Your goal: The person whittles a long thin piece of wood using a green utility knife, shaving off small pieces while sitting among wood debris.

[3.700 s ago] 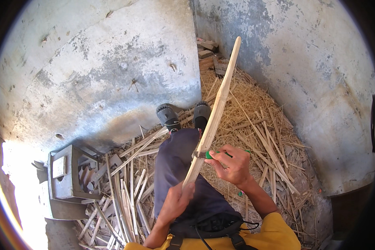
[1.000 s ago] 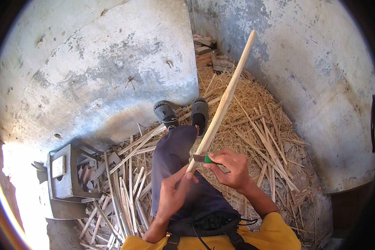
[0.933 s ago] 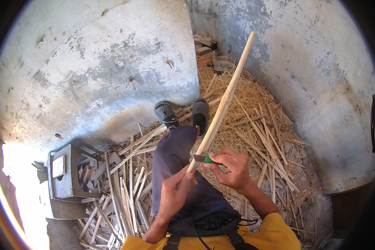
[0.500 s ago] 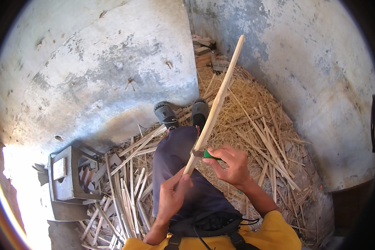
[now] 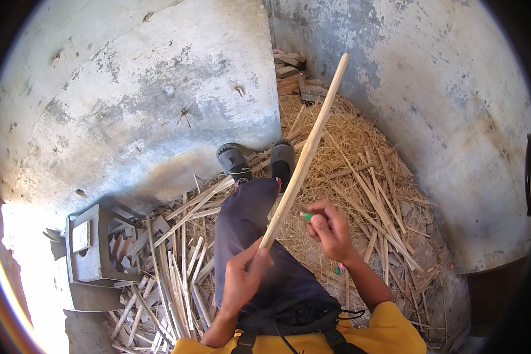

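While the left hand grips the stick low, the right hand curls round the knife, just beside it

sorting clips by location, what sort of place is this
Probably a rough, makeshift woodworking corner: weathered blue-grey and white walls stand around it, golden straw-like litter covers much of the ground, and long pale wooden strips lie heaped.

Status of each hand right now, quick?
Left hand: closed, holding the wooden stick near its lower end.
Right hand: closed, holding the green-handled knife, clear of the stick.
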Action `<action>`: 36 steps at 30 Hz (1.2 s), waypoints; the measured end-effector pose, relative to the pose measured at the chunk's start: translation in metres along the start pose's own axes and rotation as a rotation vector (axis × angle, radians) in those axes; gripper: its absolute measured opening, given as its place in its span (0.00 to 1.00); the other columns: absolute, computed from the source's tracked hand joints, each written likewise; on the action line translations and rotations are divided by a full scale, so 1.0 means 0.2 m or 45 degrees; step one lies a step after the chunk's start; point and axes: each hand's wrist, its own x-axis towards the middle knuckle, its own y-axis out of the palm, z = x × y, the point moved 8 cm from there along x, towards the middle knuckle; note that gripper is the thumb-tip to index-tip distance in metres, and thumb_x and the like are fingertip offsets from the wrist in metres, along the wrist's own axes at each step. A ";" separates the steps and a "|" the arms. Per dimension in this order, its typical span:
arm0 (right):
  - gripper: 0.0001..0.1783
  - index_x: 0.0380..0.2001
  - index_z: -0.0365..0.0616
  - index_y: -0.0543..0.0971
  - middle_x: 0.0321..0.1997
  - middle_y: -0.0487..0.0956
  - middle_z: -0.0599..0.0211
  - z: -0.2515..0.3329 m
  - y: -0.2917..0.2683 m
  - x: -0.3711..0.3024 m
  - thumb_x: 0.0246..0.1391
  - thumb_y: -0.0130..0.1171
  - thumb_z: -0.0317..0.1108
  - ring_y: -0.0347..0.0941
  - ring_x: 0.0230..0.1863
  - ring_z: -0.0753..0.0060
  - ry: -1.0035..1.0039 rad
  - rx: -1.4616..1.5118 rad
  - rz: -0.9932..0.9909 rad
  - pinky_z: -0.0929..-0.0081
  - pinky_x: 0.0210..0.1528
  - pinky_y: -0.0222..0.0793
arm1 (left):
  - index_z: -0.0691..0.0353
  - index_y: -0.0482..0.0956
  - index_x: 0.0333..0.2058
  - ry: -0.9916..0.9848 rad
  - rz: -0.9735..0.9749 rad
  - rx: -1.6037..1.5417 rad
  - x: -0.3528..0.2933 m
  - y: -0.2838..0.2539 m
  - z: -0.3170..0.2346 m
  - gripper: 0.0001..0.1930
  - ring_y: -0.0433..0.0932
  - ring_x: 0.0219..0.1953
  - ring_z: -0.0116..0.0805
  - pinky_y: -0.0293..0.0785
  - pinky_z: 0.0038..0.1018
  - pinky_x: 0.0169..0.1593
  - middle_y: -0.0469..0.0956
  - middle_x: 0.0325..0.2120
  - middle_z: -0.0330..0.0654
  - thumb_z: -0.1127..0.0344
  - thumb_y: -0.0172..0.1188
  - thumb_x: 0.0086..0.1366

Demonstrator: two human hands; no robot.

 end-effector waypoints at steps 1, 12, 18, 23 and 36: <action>0.17 0.49 0.40 0.76 0.28 0.71 0.74 -0.01 -0.02 0.00 0.76 0.56 0.45 0.63 0.25 0.86 0.090 0.097 -0.032 0.84 0.26 0.59 | 0.66 0.84 0.60 -0.034 0.002 -0.023 0.00 -0.01 0.01 0.17 0.69 0.29 0.17 0.67 0.19 0.33 0.77 0.27 0.29 0.62 0.56 0.81; 0.13 0.47 0.55 0.90 0.45 0.87 0.74 0.30 -0.07 0.14 0.59 0.75 0.39 0.87 0.35 0.76 -0.496 -1.134 0.128 0.73 0.34 0.82 | 0.54 0.89 0.39 0.538 -0.086 1.106 0.05 -0.20 -0.29 0.08 0.83 0.24 0.50 0.77 0.41 0.30 0.84 0.22 0.46 0.58 0.69 0.70; 0.10 0.40 0.51 0.92 0.34 0.89 0.69 0.17 -0.09 0.09 0.52 0.77 0.32 0.85 0.30 0.70 -0.390 -1.091 0.241 0.72 0.30 0.77 | 0.51 0.89 0.34 0.925 -0.173 1.236 0.07 -0.27 -0.51 0.07 0.87 0.36 0.39 0.70 0.46 0.58 0.88 0.29 0.38 0.61 0.78 0.59; 0.09 0.37 0.46 0.91 0.31 0.88 0.65 0.14 -0.17 0.10 0.53 0.79 0.30 0.82 0.28 0.78 -0.298 -0.753 -0.107 0.76 0.29 0.72 | 0.63 0.83 0.41 1.333 -0.829 0.676 -0.09 -0.46 -0.59 0.12 0.81 0.49 0.43 0.71 0.40 0.56 0.83 0.41 0.47 0.67 0.74 0.63; 0.13 0.46 0.40 0.86 0.31 0.83 0.78 0.06 0.03 0.19 0.61 0.76 0.33 0.63 0.24 0.95 -0.134 0.036 -0.272 0.87 0.25 0.55 | 0.66 0.76 0.55 0.346 0.392 -0.033 0.25 0.25 -0.06 0.17 0.84 0.50 0.32 0.81 0.33 0.57 0.84 0.47 0.46 0.73 0.69 0.70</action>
